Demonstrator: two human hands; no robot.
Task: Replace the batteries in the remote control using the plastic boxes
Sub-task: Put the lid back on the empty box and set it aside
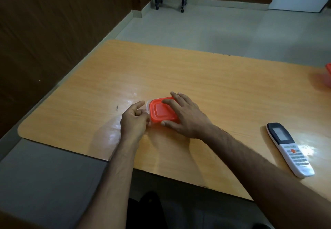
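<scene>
Far half of desk [179,71] bare, so is the left strip. Near-centre blocked: both hands crowd the red-lidded box [162,111]. Remote [289,149] lies near the right edge, second box [328,75] at far right.

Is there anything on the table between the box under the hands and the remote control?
Nothing visible: between the red-lidded plastic box and the white remote control lies only bare wooden table, crossed above by the right forearm.
</scene>
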